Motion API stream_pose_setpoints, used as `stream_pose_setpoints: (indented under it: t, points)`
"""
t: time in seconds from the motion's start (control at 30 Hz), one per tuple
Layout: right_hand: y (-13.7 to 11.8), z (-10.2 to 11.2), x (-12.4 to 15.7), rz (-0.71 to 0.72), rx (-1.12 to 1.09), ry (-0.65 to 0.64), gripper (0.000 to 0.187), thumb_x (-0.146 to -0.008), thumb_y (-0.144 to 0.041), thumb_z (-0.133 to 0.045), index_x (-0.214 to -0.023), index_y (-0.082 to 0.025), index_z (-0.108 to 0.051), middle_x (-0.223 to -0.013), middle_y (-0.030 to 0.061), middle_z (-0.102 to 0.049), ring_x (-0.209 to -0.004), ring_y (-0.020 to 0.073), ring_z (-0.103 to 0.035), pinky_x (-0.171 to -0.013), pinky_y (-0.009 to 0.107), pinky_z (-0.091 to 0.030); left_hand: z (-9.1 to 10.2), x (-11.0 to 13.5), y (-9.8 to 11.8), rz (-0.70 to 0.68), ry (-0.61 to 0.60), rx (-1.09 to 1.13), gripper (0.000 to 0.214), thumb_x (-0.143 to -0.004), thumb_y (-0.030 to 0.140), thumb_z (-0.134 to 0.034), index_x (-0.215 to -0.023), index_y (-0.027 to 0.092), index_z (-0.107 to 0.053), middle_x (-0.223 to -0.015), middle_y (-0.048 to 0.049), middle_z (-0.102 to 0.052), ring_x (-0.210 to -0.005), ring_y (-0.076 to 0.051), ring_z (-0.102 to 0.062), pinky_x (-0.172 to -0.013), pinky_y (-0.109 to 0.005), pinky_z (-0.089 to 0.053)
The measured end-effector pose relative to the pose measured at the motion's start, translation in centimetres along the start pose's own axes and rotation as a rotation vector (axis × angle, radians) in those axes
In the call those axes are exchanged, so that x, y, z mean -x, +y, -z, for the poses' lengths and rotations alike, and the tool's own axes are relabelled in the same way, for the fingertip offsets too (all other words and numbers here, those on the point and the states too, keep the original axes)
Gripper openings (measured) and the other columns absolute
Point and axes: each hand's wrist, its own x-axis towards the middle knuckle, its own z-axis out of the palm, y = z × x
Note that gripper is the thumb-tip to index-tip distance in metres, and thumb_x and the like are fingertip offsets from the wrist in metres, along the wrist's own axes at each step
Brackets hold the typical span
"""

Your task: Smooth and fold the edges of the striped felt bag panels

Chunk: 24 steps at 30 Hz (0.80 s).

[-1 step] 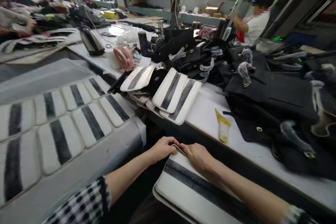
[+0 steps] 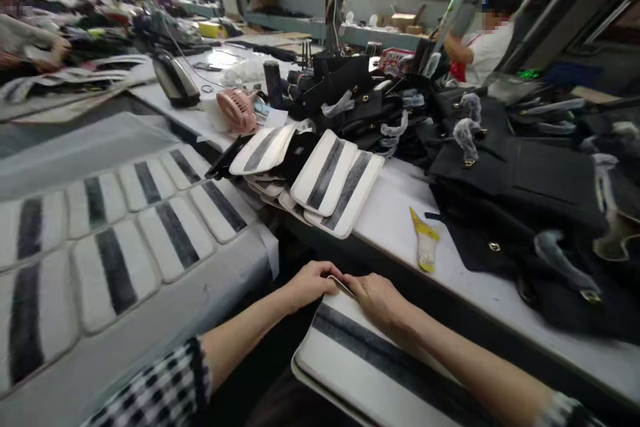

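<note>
- Left hand [image 2: 311, 285] pinches the far edge of the white round-cornered panel with black stripe [image 2: 367, 377].
- Right hand [image 2: 383, 301] holds this edge, just beside.
- Both hands stay as before.

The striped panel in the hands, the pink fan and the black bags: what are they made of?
Striped panel: perhaps leather or imitation, off-white and dull, with a smooth face and thin edge.
Pink fan: probably hard plastic, with a moulded-looking slotted front.
Black bags: maybe leather or imitation, matte, lying in soft, floppy shapes.
</note>
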Motion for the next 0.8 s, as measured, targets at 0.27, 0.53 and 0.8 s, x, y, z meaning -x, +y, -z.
stream_pose_setpoints:
  t: [0.27, 0.53, 0.8]
  points:
    - [-0.6, 0.2, -0.4, -0.010, -0.027, -0.016, 0.051, -0.102, -0.036, -0.014, -0.120, -0.027, -0.060, -0.094, 0.0069, -0.074, -0.079, 0.0244, -0.070, -0.062, 0.029, -0.041, -0.2, 1.1, 0.0, -0.006, -0.014, 0.053, 0.024, -0.064, 0.018, -0.062, -0.087, 0.015, -0.069, -0.078, 0.0002, -0.065, -0.076, -0.015, -0.053, -0.071, -0.027, -0.037]
    - [-0.5, 0.1, -0.6, 0.004, -0.117, -0.017, 0.046, -0.101, -0.036, -0.020, -0.125, -0.029, -0.059, -0.107, 0.0085, -0.072, -0.089, 0.0283, -0.069, -0.070, 0.034, -0.046, 2.6, 2.5, -0.7, 0.022, -0.301, 0.349, 0.050, -0.074, 0.039, -0.072, -0.119, 0.018, -0.064, -0.121, -0.0077, -0.065, -0.113, -0.021, -0.055, -0.098, -0.030, -0.037]
    - [-0.6, 0.7, -0.4, 0.011, -0.379, -0.009, 0.051, -0.101, -0.045, -0.019, -0.128, -0.030, -0.060, -0.117, 0.0034, -0.070, -0.102, 0.0229, -0.067, -0.087, 0.033, -0.049, -1.1, -1.0, -6.5, 0.309, 0.008, 0.350, 0.045, -0.069, 0.055, -0.074, -0.083, 0.012, -0.069, -0.075, -0.0060, -0.068, -0.074, -0.022, -0.061, -0.068, -0.031, -0.045]
